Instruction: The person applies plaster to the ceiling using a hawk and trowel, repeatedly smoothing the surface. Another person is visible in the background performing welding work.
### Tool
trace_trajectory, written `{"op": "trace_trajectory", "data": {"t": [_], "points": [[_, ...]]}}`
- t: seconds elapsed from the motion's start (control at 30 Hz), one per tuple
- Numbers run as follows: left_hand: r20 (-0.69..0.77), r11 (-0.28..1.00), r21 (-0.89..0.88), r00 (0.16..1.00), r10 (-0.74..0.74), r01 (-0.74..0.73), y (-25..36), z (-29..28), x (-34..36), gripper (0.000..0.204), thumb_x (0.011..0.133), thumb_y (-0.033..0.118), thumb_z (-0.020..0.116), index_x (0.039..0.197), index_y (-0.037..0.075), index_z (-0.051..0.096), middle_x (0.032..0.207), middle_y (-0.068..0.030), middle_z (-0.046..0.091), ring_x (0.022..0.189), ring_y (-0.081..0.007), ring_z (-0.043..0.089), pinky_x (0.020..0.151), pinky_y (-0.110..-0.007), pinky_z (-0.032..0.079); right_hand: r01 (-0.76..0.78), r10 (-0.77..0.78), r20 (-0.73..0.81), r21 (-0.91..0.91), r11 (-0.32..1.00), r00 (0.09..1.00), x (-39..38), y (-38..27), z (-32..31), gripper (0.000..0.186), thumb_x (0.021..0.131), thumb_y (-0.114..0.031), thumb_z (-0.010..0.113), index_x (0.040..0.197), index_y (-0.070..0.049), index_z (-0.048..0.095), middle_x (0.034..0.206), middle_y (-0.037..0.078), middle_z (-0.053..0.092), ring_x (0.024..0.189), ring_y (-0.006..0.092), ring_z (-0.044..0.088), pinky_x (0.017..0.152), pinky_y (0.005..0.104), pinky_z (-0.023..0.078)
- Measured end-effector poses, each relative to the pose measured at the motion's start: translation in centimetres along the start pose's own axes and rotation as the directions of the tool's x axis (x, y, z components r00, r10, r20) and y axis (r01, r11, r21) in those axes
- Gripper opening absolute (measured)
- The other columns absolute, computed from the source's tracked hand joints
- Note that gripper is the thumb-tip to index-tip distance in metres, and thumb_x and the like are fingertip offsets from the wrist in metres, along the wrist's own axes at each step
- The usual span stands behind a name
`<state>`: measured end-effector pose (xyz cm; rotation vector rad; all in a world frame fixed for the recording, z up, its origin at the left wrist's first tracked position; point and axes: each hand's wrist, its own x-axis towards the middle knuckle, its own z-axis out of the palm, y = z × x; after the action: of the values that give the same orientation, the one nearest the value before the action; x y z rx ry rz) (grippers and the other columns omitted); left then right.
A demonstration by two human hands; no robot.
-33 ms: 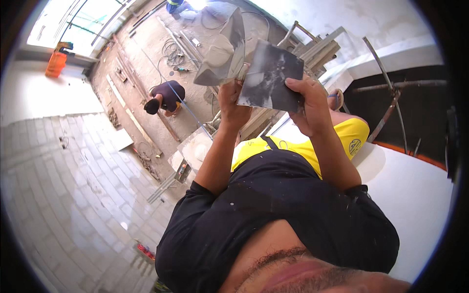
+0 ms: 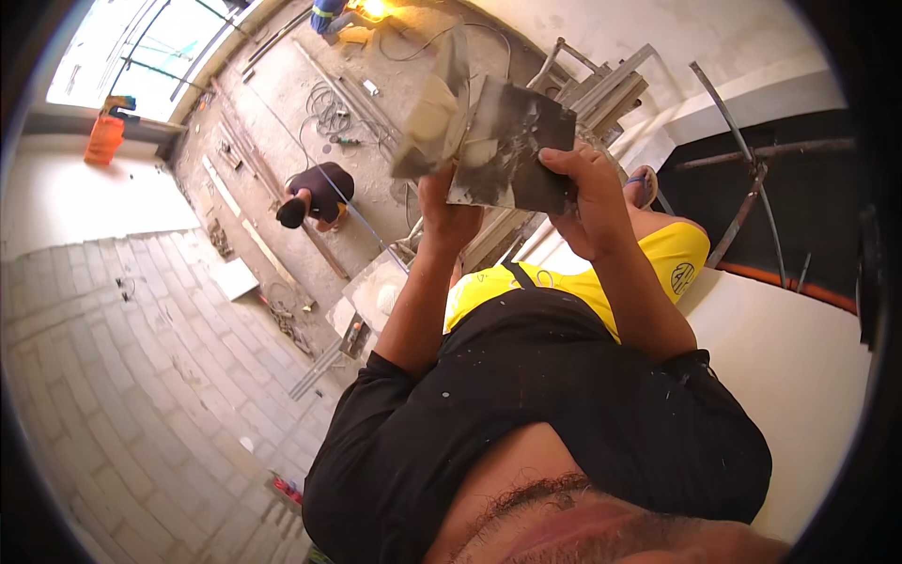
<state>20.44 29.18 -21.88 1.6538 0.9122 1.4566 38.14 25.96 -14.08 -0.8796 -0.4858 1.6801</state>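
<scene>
In front of my body, my left hand (image 2: pixel 451 211) grips a plaster-laden plate (image 2: pixel 434 117), tilted up, with a pale lump of wet plaster on its face. My left fingers are wrapped round it from below, and any handle is hidden. My right hand (image 2: pixel 597 197) holds a dark rectangular plate (image 2: pixel 512 141) smeared with grey-white plaster, its thumb lying on the near face. The two plates are side by side, and the edges nearly meet; whether they touch I cannot tell.
Below left, a person in dark clothes (image 2: pixel 321 193) crouches on the floor among planks (image 2: pixel 249 221) and coiled cable (image 2: pixel 327 108). Another person (image 2: pixel 329 17) is by a bright glow at the top. Metal poles (image 2: pixel 742 155) stand at right. A block wall (image 2: pixel 141 357) fills the left.
The plate in my left hand has tilted and shifted slightly right. My right hand's plate has moved slightly left. The glow at the top has turned from white to orange.
</scene>
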Motion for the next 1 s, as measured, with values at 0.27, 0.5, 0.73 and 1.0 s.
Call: {"op": "trace_trajectory", "data": {"t": [0.27, 0.5, 0.73, 1.0], "points": [[0.256, 0.901, 0.259, 0.924, 0.284, -0.348, 0.5, 1.0, 2.5, 0.066, 0.081, -0.004, 0.068, 0.144, -0.003, 0.047, 0.145, -0.0255, 0.051, 0.131, -0.0398, 0.054, 0.110, -0.043, 0.041, 0.046, -0.045, -0.017, 0.053, 0.998, 0.999, -0.7, -2.8, -2.8, 0.033, 0.092, -0.009, 0.057, 0.123, 0.002, 0.056, 0.110, 0.012, 0.068, 0.096, 0.0191, 0.069, 0.089, 0.0342, 0.057], [0.647, 0.765, 0.476, 0.762, 0.030, -0.434, 0.2, 1.1, 2.7, 0.065, 0.083, -0.010, 0.050, 0.146, 0.010, 0.049, 0.146, -0.0190, 0.052, 0.092, -0.0307, 0.063, 0.087, -0.042, 0.050, 0.269, -0.255, -0.114, 0.138, 0.953, 0.960, -1.6, -7.0, -1.8, 0.028, 0.091, -0.008, 0.057, 0.118, 0.001, 0.059, 0.106, 0.011, 0.069, 0.089, 0.0186, 0.071, 0.080, 0.0325, 0.060], [0.517, 0.317, -0.487, 0.561, -0.646, 0.814, 2.5, 1.1, 1.1, 0.047, 0.084, 0.004, 0.050, 0.131, 0.004, 0.051, 0.081, -0.0082, 0.060, 0.061, -0.0170, 0.060, 0.050, -0.028, 0.050, 0.582, -0.583, -0.243, -0.086, 0.809, 0.775, -2.8, -12.2, -5.8, 0.031, 0.094, -0.011, 0.061, 0.124, -0.006, 0.056, 0.115, 0.013, 0.068, 0.106, 0.0245, 0.068, 0.089, 0.0394, 0.058], [0.929, -0.289, -0.307, 0.220, -0.298, 0.906, -3.6, 6.1, 1.4, 0.038, 0.092, 0.040, 0.052, 0.092, 0.002, 0.059, 0.062, -0.0131, 0.055, 0.032, -0.0224, 0.040, 0.027, -0.034, 0.034, 0.621, -0.627, 0.138, -0.409, 0.669, 0.767, -1.5, -10.9, -7.5, 0.022, 0.092, -0.001, 0.069, 0.113, -0.004, 0.068, 0.100, 0.007, 0.071, 0.093, 0.0119, 0.065, 0.083, 0.0287, 0.053]]}}
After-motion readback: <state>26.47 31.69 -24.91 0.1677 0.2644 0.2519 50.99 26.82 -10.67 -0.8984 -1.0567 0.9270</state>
